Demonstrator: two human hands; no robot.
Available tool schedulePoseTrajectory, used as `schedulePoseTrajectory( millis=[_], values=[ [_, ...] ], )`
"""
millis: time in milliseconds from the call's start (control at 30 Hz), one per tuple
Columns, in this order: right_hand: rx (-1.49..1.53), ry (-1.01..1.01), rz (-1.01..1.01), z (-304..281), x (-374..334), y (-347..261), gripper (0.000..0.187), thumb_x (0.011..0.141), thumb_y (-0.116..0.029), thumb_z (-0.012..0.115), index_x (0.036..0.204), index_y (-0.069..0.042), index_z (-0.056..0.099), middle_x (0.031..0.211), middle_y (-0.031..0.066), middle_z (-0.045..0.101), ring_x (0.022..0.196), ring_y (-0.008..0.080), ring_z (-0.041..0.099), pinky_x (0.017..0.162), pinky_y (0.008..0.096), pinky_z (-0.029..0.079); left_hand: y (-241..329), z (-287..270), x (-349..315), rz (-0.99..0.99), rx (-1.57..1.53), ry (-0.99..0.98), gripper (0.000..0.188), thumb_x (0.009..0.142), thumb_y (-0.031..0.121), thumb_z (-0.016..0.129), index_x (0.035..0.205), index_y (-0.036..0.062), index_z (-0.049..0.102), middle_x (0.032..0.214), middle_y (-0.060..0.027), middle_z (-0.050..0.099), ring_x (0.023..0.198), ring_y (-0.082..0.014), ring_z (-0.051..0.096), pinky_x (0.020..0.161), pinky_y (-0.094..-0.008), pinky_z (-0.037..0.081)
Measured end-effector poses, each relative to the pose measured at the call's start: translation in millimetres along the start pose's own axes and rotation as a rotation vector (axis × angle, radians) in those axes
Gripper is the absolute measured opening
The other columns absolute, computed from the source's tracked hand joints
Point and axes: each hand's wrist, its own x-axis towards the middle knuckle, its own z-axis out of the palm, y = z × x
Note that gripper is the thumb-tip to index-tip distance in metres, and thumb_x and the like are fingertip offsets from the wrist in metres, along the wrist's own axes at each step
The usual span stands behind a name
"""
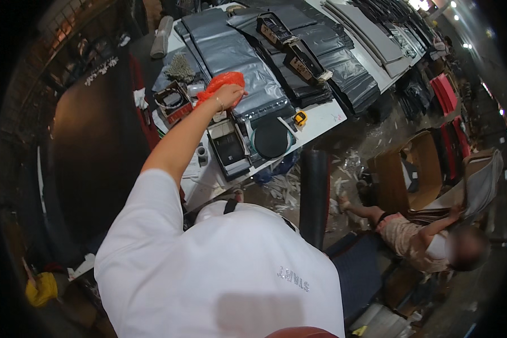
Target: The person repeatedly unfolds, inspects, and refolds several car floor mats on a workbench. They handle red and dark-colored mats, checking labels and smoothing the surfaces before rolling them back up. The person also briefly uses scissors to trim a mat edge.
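My left hand [229, 96] reaches forward over the white worktable [319, 121], fingers closed on a crumpled orange-red plastic bag [224, 80]. Part of the bag spreads out to the left, under the hand. Beyond it lie stacked grey plastic sheets or bags [217, 42]. Nearer to me are a black rectangular tray [228, 147] and a round black disc [270, 138]. A yellow tape measure [301, 118] rests right of the disc. Left of my hand sits a small reddish basket [177, 112] with things in it. My right hand is out of the picture.
Two open boxes [304, 63] with dark contents lie on the grey stacks. A dark upright roll [314, 197] stands by the table's near edge. At right, a person [417, 239] is beside a large cardboard box [422, 169]. Pale scraps [284, 188] litter the floor.
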Motion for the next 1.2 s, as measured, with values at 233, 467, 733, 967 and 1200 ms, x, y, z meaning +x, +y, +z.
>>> schedulePoseTrajectory(
  millis=[233, 467, 733, 967, 1200],
  values=[
    [-0.045, -0.006, -0.07, -43, 52, -71, 0.067, 0.071, -0.039, 0.09, 0.119, 0.0, 0.065, 0.11, 0.0242, 0.061, 0.108, 0.0465, 0.059, 0.092, 0.0517, 0.049, -10, -6, 45, 0.019, 0.832, -0.201, 0.044, 0.1, 0.039, 0.058, 0.143, 0.0407, 0.065, 0.178, 0.0037, 0.016, 0.165, -0.0329, 0.003, 0.125, -0.0723, 0.002],
    [-0.046, -0.053, -0.221, -49, 117, -93, 0.069, 0.07, -0.04, 0.091, 0.12, -0.001, 0.065, 0.11, 0.0236, 0.06, 0.109, 0.0463, 0.059, 0.092, 0.0517, 0.049, -90, -14, 30, -0.425, 0.664, -0.451, 0.046, 0.094, 0.031, 0.063, 0.137, 0.0153, 0.072, 0.15, -0.0116, 0.062, 0.144, -0.0298, 0.053, 0.121, -0.0545, 0.034],
    [0.064, -0.049, -0.335, -63, 168, -164, 0.075, 0.064, -0.043, 0.098, 0.117, -0.001, 0.066, 0.107, 0.0214, 0.06, 0.106, 0.046, 0.06, 0.09, 0.0513, 0.049, -52, -33, 39, -0.441, 0.595, 0.023, 0.036, 0.089, 0.028, 0.064, 0.112, 0.0039, 0.077, 0.12, -0.0211, 0.072, 0.114, -0.0401, 0.069, 0.098, -0.0485, 0.055],
    [0.118, -0.147, -0.376, -78, 206, -189, 0.078, 0.063, -0.045, 0.099, 0.116, 0.001, 0.066, 0.104, 0.021, 0.06, 0.102, 0.0453, 0.061, 0.088, 0.05, 0.05, 21, 86, 93, -0.112, 0.452, -0.161, 0.032, 0.082, 0.026, 0.076, 0.107, 0.0066, 0.075, 0.114, -0.0177, 0.075, 0.107, -0.0382, 0.072, 0.092, -0.0485, 0.058],
    [0.152, -0.149, -0.421, -74, 218, -198, 0.077, 0.066, -0.047, 0.097, 0.115, 0.003, 0.066, 0.103, 0.0212, 0.061, 0.101, 0.0454, 0.062, 0.087, 0.0499, 0.05, -10, 122, 108, -0.023, 0.657, -0.154, 0.037, 0.084, 0.018, 0.078, 0.118, 0.0043, 0.069, 0.124, -0.016, 0.069, 0.111, -0.0372, 0.071, 0.091, -0.0485, 0.059]
  ],
)
